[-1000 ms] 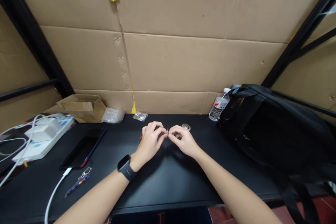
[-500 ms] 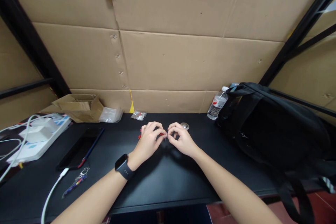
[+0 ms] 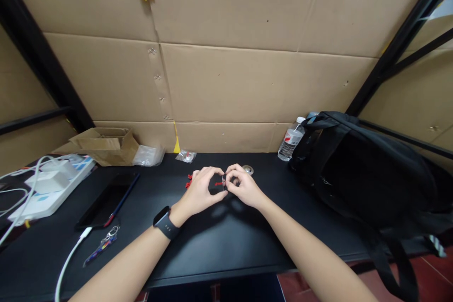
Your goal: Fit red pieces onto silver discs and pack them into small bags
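My right hand (image 3: 244, 186) is closed in a pinch at a thin, pale piece (image 3: 223, 183) seen nearly edge-on; its kind is too small to make out. Facing it, my left hand (image 3: 204, 188) has thumb and fingers spread in a C around the piece. Whether its fingertips touch the edges I cannot tell. A small red bit (image 3: 218, 183) shows inside that gap. Several red pieces (image 3: 188, 181) lie on the black desk (image 3: 219, 240), partly behind my left hand. Behind my right hand a roll of tape (image 3: 248, 169) rests on the desktop.
To the right stand a water bottle (image 3: 291, 140) and a black backpack (image 3: 361, 174). At left are a phone (image 3: 108, 200), a keychain (image 3: 102, 245), a power strip (image 3: 60, 188) with cables and a cardboard box (image 3: 109, 146). Small plastic bags (image 3: 148, 155) lie along the back.
The thumb and fingers of my left hand have opened from a pinch into a wide C. My right hand stays pinched in nearly the same place. The view has shifted slightly.
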A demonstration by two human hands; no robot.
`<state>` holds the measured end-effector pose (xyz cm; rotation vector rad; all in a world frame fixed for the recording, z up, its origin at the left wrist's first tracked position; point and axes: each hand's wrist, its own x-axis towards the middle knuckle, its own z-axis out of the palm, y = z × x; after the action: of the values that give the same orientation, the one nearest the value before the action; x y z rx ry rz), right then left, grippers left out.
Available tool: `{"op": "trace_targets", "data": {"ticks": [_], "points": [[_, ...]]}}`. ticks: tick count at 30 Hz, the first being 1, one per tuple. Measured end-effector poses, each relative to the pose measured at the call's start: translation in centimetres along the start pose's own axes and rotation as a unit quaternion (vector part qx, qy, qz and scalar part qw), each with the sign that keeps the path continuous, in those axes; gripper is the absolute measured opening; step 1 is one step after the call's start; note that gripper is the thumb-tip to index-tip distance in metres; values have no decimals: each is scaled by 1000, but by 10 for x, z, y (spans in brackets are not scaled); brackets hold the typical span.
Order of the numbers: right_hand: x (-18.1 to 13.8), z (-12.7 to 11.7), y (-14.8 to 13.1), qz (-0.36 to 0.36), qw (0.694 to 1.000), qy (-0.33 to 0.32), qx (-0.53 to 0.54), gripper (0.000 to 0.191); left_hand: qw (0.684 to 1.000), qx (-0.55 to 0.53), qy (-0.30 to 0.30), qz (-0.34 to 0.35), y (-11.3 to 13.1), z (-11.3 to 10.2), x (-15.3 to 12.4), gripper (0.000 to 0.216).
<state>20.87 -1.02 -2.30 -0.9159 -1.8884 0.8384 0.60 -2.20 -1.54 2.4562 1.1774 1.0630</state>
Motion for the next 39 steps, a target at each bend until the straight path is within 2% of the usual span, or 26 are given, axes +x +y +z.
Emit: {"op": "trace_targets", "data": {"ticks": [5, 9, 12, 15, 18, 21, 24, 29, 35, 39], "points": [[1, 0, 4, 7, 1000, -25, -14, 6, 1000, -4, -11, -12, -6, -2, 2, 40], [3, -7, 6, 5, 999, -19, -27, 7, 999, 8, -17, -28, -13, -6, 2, 37], [3, -13, 6, -8, 998, -26, -55, 7, 998, 15, -50, -19, -16, -7, 1, 37], [3, -16, 7, -23, 995, -41, -93, 7, 996, 35, -84, 14, -24, -10, 3, 46], [2, -18, 11, -23, 990, -58, -129, 5, 997, 38, -65, 18, -45, -21, 7, 47], [2, -21, 14, -26, 984, -66, -161, 7, 998, 49, -30, -14, -75, -35, 9, 25], [3, -26, 16, -41, 979, -74, -184, 9, 993, 93, -52, -48, -100, -42, 6, 22], [6, -43, 24, -28, 973, -19, -228, 6, 988, 110, -97, -47, -112, -37, 1, 21], [5, -67, 45, 43, 945, 33, -323, 30, 989, 109, -88, -49, -112, -27, 2, 15], [4, -72, 58, 69, 941, 37, -330, 43, 991, 100, -74, -54, -110, -26, 2, 12]]}}
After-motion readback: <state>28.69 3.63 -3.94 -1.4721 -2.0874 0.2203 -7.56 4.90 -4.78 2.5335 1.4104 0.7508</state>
